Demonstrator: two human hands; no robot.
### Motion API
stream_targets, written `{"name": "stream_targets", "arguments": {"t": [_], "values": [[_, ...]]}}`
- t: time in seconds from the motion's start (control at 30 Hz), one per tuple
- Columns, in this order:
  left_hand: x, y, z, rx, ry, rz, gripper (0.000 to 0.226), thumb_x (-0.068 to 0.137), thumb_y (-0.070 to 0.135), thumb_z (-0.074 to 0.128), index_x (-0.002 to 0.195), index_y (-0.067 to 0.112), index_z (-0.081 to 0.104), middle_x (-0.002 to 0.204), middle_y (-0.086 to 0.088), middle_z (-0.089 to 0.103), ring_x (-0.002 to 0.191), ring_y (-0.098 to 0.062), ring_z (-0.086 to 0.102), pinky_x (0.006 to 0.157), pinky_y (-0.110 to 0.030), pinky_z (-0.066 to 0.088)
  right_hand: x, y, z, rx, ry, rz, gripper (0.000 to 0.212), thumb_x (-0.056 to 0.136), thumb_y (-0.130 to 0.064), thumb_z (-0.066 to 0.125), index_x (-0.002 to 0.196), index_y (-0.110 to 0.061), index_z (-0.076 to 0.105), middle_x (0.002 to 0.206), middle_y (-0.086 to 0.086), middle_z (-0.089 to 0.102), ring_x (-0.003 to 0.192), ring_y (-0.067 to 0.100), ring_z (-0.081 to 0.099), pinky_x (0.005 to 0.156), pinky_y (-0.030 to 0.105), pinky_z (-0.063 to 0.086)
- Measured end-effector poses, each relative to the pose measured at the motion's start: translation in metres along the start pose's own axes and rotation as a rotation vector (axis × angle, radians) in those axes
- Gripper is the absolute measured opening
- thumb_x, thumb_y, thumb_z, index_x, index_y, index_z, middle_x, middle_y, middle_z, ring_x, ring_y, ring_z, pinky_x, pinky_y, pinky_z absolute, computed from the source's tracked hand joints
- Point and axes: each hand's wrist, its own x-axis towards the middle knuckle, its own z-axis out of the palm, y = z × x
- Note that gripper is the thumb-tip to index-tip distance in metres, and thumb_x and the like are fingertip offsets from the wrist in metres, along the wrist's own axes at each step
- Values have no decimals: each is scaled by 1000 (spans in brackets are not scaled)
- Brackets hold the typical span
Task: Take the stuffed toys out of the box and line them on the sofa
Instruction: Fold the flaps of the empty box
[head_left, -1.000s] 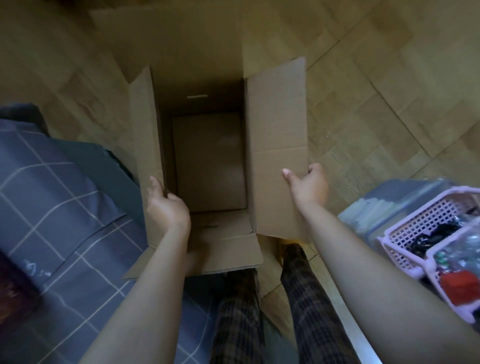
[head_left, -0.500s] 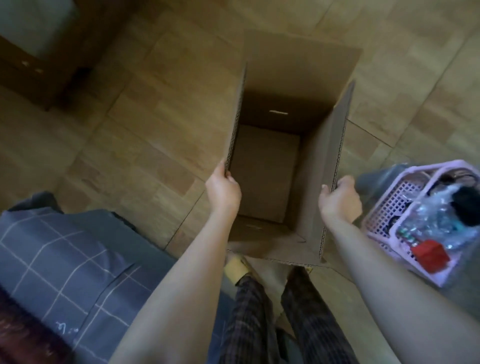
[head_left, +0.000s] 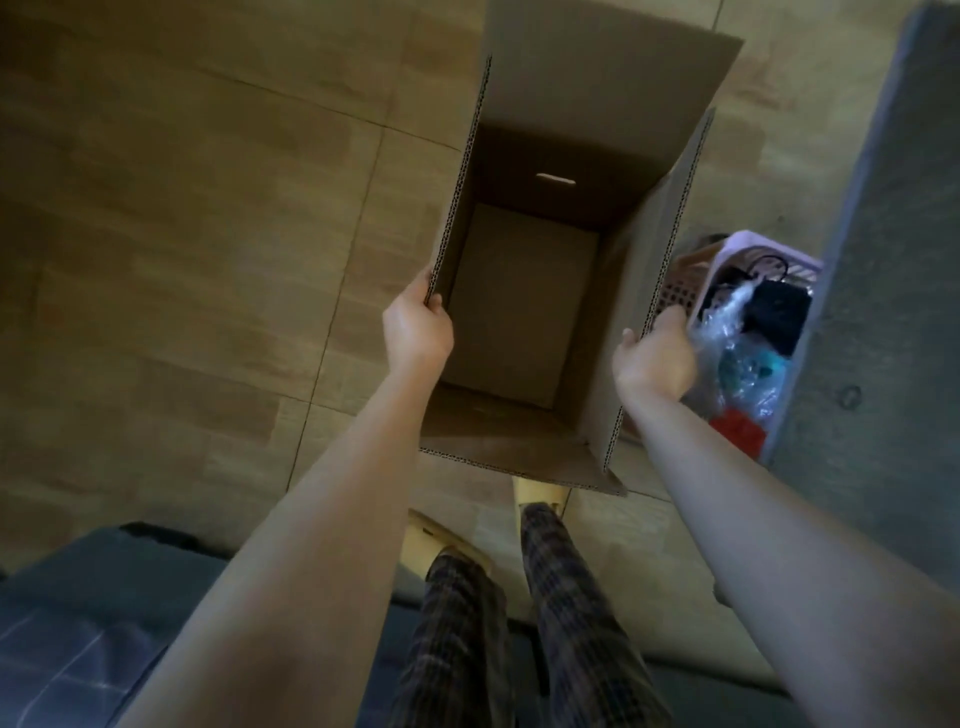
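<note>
- Head view: the left hand (head_left: 418, 332) grips the near end of the left flap of the cardboard box (head_left: 524, 312), fingers curled over its corrugated edge. The right hand (head_left: 655, 356) pinches the edge of the right flap in the same way.
- Between the two grips the box stands open with its bare bottom showing; no stuffed toys are visible inside it or anywhere else in view, so by the look of it the emptying is done.
- Judged as it stands, the box should handle light and fairly stiff, though the flaps can bend at their creases; a hold lower on the side walls would be firmer than the flap edges.
- Under the box is a floor (head_left: 208, 208) of wood-look tiles.
- Just beyond the right grip sits a pink basket (head_left: 763, 254) holding crinkled plastic and dark odds and ends, beside a grey upright surface.
- Behind the left grip, by the person's plaid-trousered legs, lies a blue checked cover (head_left: 78, 649), probably the sofa.
</note>
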Motion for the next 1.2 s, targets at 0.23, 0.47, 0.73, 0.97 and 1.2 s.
{"name": "stream_targets", "arguments": {"t": [0.23, 0.47, 0.73, 0.97, 1.2], "values": [[7, 15, 20, 48, -21, 64, 45, 98, 9, 41, 142, 18, 41, 134, -9, 57, 120, -22, 56, 96, -24, 45, 12, 10, 1, -28, -11, 16, 33, 94, -20, 46, 121, -3, 38, 103, 26, 64, 98, 42, 61, 77, 39, 46], [8, 18, 15, 59, -16, 32, 46, 98, 9, 42, 143, 19, 40, 136, -9, 56, 121, -22, 56, 93, -24, 45, 11, 7, 3, -33, -28, 29, 41, 95, -22, 46, 128, -1, 34, 107, 24, 64, 101, 40, 61, 77, 37, 43], [7, 6, 1, -36, -13, -58, 46, 98, 9, 44, 142, 21, 41, 137, -5, 55, 123, -19, 54, 92, -19, 41, 10, 12, 0, -42, -16, 35, 42, 95, -23, 47, 128, -1, 34, 109, 25, 63, 100, 42, 61, 78, 41, 46], [-3, -2, 0, -40, -68, -52, 56, 97, 10, 48, 148, 19, 28, 148, -5, 42, 136, -23, 40, 111, -35, 36, 2, 4, -2, -48, -21, 70, 55, 94, -25, 48, 136, 2, 26, 120, 24, 59, 105, 42, 60, 82, 46, 47], [-31, -2, -12, -68, -73, 29, 56, 95, 14, 51, 147, 16, 29, 149, -4, 42, 136, -20, 40, 111, -34, 36, -23, -1, -10, -27, 56, 38, 64, 88, -31, 59, 138, -5, 29, 142, 21, 39, 126, 39, 43, 97, 48, 40]]}}
